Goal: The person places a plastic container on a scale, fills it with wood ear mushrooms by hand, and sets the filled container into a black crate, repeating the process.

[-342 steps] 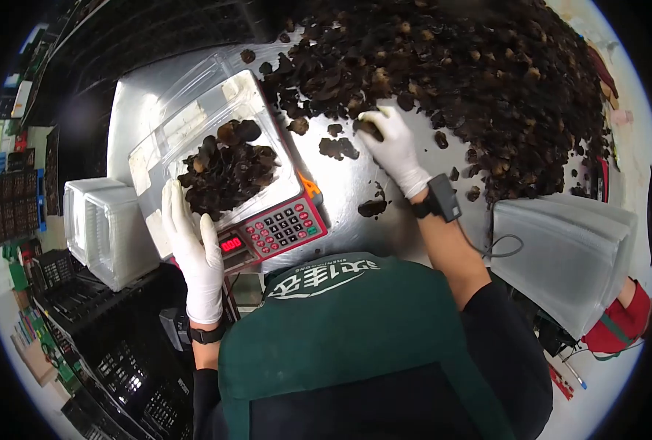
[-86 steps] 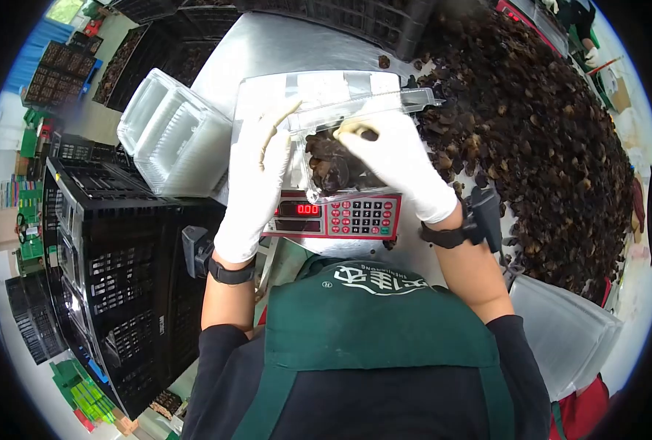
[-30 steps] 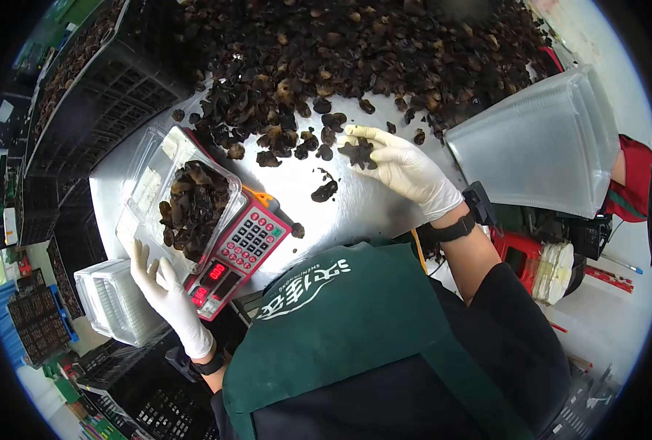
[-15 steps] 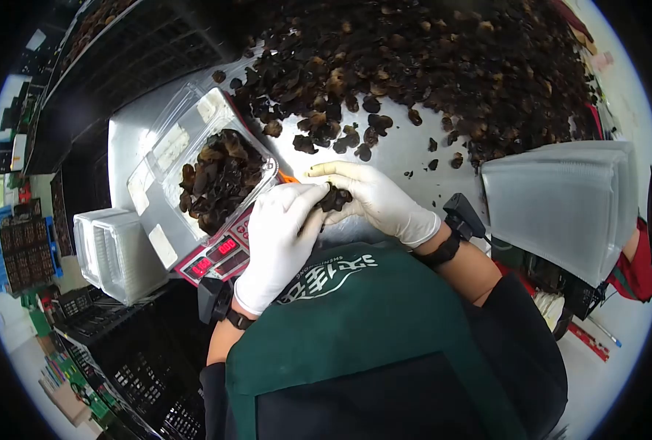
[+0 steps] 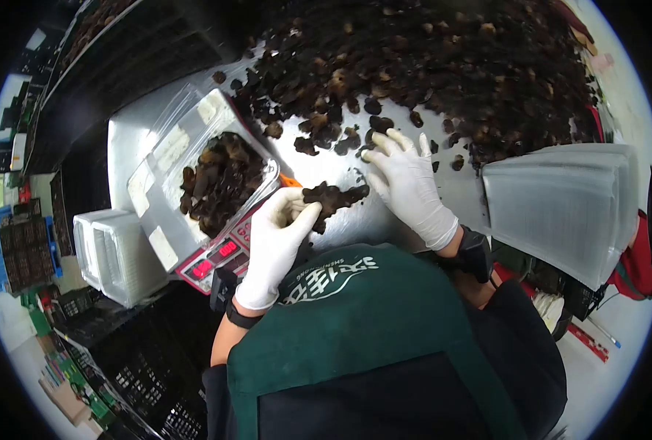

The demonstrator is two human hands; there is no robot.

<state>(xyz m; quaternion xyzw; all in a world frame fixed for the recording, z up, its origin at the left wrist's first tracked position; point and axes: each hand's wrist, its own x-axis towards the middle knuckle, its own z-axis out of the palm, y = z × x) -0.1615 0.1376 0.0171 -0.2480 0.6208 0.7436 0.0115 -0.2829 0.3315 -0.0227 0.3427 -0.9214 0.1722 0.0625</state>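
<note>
A dark brown, ruffled fungus piece (image 5: 334, 199) is pinched between the thumb and fingers of my left hand (image 5: 277, 238), which wears a white glove. My right hand (image 5: 412, 192), also gloved, has its fingers spread over the metal table, just below the loose pieces (image 5: 381, 123) at the edge of a large dark pile (image 5: 428, 66). To the left, a clear plastic box (image 5: 256, 192) holding similar dark pieces (image 5: 221, 180) rests tilted on a red scale (image 5: 219, 257) with red digits.
Stacked clear containers stand at the left (image 5: 117, 257) and a larger clear stack at the right (image 5: 561, 209). Black crates (image 5: 150, 374) are at the lower left. Another person's red sleeve (image 5: 636, 264) shows at the right edge.
My right hand has let go of the fungus and moved up and right, its fingers now spread. The piece in my left hand is now more exposed.
</note>
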